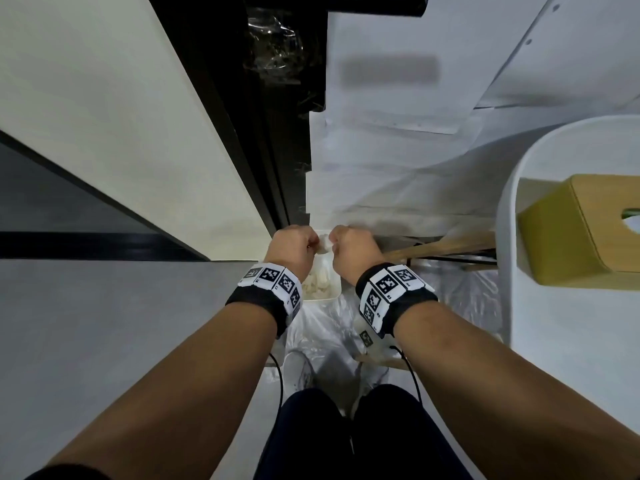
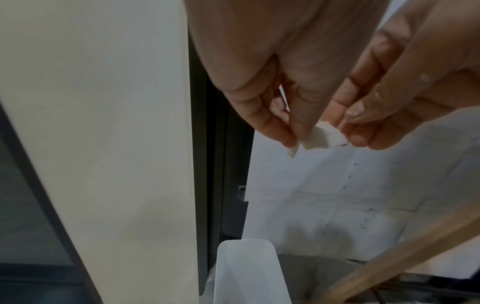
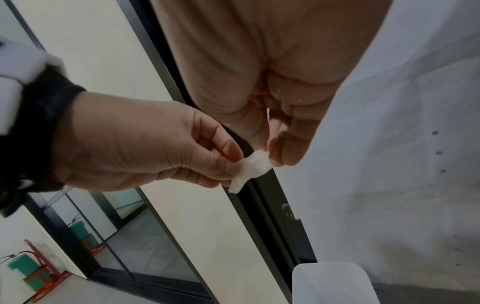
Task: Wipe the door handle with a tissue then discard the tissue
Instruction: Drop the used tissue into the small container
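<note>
Both hands, left hand and right hand, pinch one small white tissue between their fingertips, directly above one white bin.

wall: cream panel | frame: black | floor: grey (matte) | table: white, round-edged
</note>
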The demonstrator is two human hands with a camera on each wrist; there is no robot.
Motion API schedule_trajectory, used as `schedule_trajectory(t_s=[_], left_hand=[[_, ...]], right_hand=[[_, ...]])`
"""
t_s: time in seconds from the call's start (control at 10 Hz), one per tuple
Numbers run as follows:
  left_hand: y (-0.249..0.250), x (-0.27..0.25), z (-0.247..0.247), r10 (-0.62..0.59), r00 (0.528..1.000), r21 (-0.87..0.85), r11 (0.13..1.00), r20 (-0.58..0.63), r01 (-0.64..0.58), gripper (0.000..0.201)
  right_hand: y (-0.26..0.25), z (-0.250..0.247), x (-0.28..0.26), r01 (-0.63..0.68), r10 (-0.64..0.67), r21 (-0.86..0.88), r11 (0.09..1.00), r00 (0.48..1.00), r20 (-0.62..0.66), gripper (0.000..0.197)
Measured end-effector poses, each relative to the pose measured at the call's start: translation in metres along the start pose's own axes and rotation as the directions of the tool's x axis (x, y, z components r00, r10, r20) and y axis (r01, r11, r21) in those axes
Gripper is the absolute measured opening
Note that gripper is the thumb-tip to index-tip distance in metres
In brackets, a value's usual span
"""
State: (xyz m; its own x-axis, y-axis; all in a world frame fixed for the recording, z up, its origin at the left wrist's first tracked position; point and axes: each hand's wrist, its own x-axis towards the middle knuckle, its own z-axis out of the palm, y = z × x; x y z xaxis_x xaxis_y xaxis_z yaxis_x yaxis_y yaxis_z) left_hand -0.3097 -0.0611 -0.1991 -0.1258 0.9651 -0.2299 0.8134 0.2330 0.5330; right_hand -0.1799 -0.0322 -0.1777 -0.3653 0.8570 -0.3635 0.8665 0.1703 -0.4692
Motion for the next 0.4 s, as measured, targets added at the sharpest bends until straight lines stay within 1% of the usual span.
schedule_trajectory(t_s=[0.1,0.2,0.3,0.4], left_hand=[[-0.0054,0.0040,0.0035,-0.030,0.999,0.024,0.999,0.030,0.030,0.020],[-0.0100,0.0058,0.0045,-0.078,0.987,0.093,0.994,0.141,0.065,0.039],[-0.0129,0.0054,0.0072,-0.106,0.980,0.125,0.988,0.171,0.085,0.047],[-0.0141,0.0080,0.0053,-0.127,0.979,0.138,0.985,0.158,0.105,0.048]], right_hand=[[0.0034,0.0096,0.0048,-0.008,0.008,-0.015,1.000,1.000,0.014,0.033],[0.0064,0.0145,0.0080,-0.035,0.037,-0.039,0.999,0.998,0.052,0.038],[0.0098,0.0156,0.0109,-0.041,0.043,-0.041,0.998,0.998,0.053,0.040],[0.0124,0.0121,0.0112,-0.049,0.050,-0.027,0.998,0.999,0.022,0.038]])
